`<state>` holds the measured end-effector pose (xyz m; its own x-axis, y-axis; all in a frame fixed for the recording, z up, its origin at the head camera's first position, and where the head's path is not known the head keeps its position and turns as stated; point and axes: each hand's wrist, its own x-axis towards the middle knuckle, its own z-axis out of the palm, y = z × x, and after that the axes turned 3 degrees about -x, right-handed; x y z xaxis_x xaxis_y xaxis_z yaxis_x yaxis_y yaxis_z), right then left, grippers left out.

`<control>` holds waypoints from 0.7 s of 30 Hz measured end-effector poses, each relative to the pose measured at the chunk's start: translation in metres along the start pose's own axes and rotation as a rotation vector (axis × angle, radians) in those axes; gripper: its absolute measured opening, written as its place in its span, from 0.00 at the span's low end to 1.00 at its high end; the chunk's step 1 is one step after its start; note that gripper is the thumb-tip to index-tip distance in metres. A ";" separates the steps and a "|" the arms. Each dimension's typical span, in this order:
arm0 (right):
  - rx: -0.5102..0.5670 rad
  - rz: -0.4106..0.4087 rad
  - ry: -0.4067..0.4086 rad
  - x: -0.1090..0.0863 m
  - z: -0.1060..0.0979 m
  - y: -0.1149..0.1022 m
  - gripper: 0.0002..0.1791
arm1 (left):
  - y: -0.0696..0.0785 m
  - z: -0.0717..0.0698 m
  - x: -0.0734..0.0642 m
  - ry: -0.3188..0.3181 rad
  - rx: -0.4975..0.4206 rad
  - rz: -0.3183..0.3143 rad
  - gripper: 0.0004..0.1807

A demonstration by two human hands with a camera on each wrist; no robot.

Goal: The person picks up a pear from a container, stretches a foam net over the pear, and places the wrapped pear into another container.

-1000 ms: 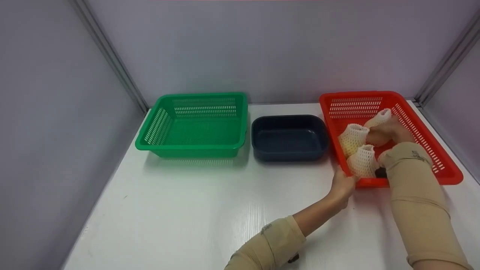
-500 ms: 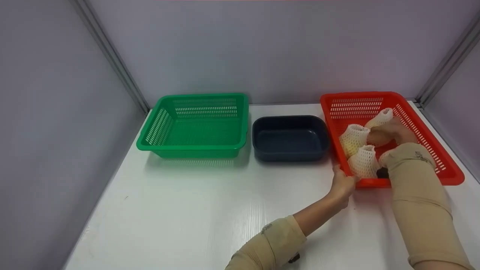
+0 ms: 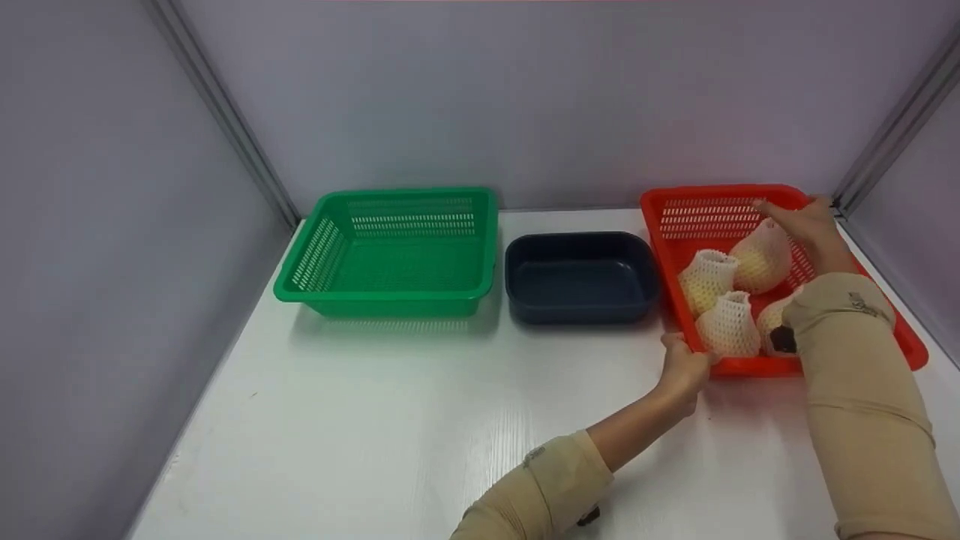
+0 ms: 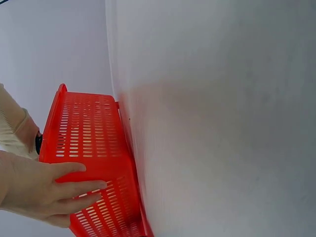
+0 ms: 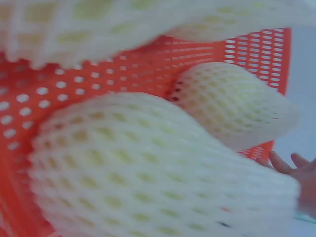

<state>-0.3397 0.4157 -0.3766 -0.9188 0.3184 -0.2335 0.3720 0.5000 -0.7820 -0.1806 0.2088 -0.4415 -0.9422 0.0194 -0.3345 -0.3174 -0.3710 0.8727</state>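
Several yellowish round fruits in white foam nets sit in the red basket (image 3: 694, 231) at the right of the head view. One netted fruit (image 3: 759, 262) lies toward the back. Two more stand along the left wall, and another is partly covered by the right sleeve. My right hand (image 3: 806, 225) is over the basket's far right corner, thumb extended and nothing held. Its spread fingers (image 5: 279, 164) show at the right edge of the right wrist view. With my left hand (image 3: 684, 373) I grip the basket's near left corner, fingers against the slotted outer wall in the left wrist view.
A dark blue tub (image 3: 581, 311) stands just left of the red basket. Farther left is a green slotted basket (image 3: 390, 304). All three are on a white table (image 3: 375, 420), with pale panels behind and at both sides.
My right hand has let go of the rear netted fruit and moved up and right to the basket's far corner. The fruit stays inside, now uncovered. The left hand keeps its place.
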 end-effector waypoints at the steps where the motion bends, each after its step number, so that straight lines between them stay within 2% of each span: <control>1: 0.022 -0.009 0.033 -0.002 -0.002 -0.006 0.66 | 0.000 0.000 0.000 -0.001 0.001 -0.002 0.24; 4: 0.103 -0.037 0.112 -0.008 -0.007 -0.025 0.60 | 0.000 0.000 0.002 -0.003 -0.005 -0.004 0.26; 7: 0.128 -0.105 0.146 -0.016 -0.011 -0.044 0.55 | 0.000 0.001 0.003 -0.013 -0.012 0.001 0.28; 14: 0.086 -0.294 0.090 -0.038 -0.007 -0.073 0.47 | 0.001 0.006 0.012 -0.015 0.031 0.021 0.26; 18: 0.075 -0.379 0.060 -0.050 0.003 -0.081 0.45 | 0.003 0.009 0.019 -0.015 0.075 0.028 0.28; 21: 0.070 -0.434 0.033 -0.058 0.012 -0.084 0.44 | 0.005 0.012 0.024 -0.005 0.108 0.023 0.25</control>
<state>-0.3197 0.3453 -0.3043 -0.9828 0.1173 0.1428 -0.0581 0.5376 -0.8412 -0.2060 0.2183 -0.4411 -0.9499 0.0169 -0.3122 -0.3050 -0.2690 0.9136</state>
